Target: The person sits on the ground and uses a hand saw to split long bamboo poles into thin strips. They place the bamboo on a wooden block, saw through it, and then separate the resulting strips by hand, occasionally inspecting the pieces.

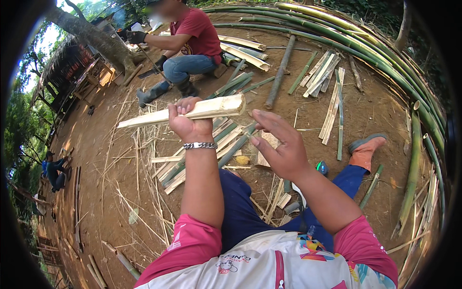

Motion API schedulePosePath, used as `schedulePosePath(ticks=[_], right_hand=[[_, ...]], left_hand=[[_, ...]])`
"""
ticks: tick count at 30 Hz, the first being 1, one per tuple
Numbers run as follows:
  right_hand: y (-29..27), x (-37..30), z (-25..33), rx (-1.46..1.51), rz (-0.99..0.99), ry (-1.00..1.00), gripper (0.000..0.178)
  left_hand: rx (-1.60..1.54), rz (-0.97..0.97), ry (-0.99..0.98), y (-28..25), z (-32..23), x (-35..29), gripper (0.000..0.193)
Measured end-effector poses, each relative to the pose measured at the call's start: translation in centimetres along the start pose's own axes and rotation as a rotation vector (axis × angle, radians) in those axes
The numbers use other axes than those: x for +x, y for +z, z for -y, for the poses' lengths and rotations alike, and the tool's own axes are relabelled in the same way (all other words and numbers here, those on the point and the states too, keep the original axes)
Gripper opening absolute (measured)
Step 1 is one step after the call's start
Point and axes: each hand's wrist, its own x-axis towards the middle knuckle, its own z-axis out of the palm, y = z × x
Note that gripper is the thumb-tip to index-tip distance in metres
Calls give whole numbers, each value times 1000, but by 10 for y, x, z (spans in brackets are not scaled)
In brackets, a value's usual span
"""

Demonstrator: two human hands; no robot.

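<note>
My left hand (pixel 189 120) is wrapped round a split bamboo piece (pixel 219 107), its pale inner side showing. The piece lies nearly level in front of me, tapering toward its left end. My right hand (pixel 281 144) is raised just beyond the right end of the piece, thumb and fingers apart, with nothing seen in it. Below and between my hands, a stack of split bamboo strips (pixel 175 174) rests on the ground, some green side up, others pale side up. A pale wooden block (pixel 269 149) shows partly behind my right hand.
A co-worker (pixel 195 43) in a red shirt and dark gloves crouches ahead, holding a long blade (pixel 149 73). Long green bamboo poles (pixel 380 58) curve along the right. Thin shavings (pixel 139 159) litter the dirt at left. My orange boot (pixel 368 151) extends right. Another person (pixel 57 171) squats far left.
</note>
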Motion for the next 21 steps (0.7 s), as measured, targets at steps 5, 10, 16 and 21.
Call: schedulePosePath(ticks=[5, 10, 16, 21], right_hand=[[-4, -4, -3, 72, -25, 72, 46], [-2, -12, -11, 95, -54, 129, 45], [-7, -29, -29, 115, -75, 247, 46], [-34, -56, -79, 156, -237, 498, 47]], left_hand=[[66, 44, 41, 5, 10, -5, 45], [131, 98, 29, 8, 17, -9, 43], [237, 135, 61, 6, 19, -10, 42], [298, 161, 19, 4, 11, -8, 47]])
